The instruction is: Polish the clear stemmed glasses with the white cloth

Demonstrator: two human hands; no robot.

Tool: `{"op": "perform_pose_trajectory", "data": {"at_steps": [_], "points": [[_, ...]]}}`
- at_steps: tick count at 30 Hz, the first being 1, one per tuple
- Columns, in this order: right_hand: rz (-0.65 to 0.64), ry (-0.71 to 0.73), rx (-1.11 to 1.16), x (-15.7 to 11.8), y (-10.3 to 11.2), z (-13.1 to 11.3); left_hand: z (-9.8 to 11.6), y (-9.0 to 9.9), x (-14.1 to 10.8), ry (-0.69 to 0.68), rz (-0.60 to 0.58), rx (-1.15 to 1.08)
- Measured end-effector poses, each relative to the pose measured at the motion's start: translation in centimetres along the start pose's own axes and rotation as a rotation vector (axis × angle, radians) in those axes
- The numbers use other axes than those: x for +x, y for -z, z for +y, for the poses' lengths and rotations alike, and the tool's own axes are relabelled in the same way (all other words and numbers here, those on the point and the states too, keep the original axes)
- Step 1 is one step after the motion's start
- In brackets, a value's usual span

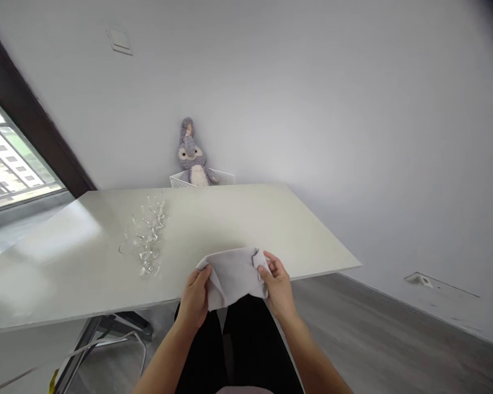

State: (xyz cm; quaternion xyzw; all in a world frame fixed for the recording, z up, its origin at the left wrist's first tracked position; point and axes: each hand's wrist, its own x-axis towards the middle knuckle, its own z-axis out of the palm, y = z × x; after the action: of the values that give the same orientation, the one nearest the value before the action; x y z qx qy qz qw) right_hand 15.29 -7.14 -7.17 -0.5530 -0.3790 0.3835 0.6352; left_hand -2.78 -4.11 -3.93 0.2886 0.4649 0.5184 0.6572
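Note:
A light grey cloth (pixel 235 276) is stretched between my two hands at the near edge of the white table (pixel 238 213). My left hand (pixel 196 293) pinches its left side, thumb on top. At the right side, my right hand (pixel 277 282) grips the cloth, where a corner is folded over near the thumb. Several clear glasses with stems (pixel 150 235) form a cluster on the table, to the left of and beyond my hands. Their transparent outlines overlap, so single pieces are hard to make out.
Behind the table's far edge, a grey plush toy (pixel 195 158) sits in a white perforated basket (pixel 225 178) against the wall. A window (pixel 16 153) is at the left. Below the table are a dark metal leg (pixel 82 350) and a white cable or tube (pixel 142 350).

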Motion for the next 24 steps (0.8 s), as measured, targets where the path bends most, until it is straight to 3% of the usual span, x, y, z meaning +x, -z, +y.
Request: {"op": "perform_pose_trajectory", "data": {"at_steps": [3,5,10,15,18,21,24], "points": [[0.122,0.099,-0.204,1.2,1.4,-0.3,0.7,0.0,0.4,0.016,0.005,0.012],[0.129,0.201,-0.318,0.8,1.3,-0.7,0.8,-0.2,0.5,0.032,-0.014,0.019],[-0.225,0.319,-0.349,-2.0,-0.8,-1.2,0.3,-0.8,0.2,0.045,-0.071,-0.026],[-0.239,0.583,-0.744,-0.7,-1.3,0.2,1.2,-0.3,0.7,0.035,-0.014,-0.051],[-0.349,0.595,-0.98,1.9,-1.3,1.2,2.0,0.8,2.4,0.032,0.009,-0.018],[-0.45,0.532,-1.019,4.5,-1.2,1.4,2.3,2.5,4.5,0.015,-0.003,0.104],[-0.419,0.414,-0.857,6.5,-0.2,0.9,2.1,4.4,5.9,-0.2,0.071,0.444]]}}
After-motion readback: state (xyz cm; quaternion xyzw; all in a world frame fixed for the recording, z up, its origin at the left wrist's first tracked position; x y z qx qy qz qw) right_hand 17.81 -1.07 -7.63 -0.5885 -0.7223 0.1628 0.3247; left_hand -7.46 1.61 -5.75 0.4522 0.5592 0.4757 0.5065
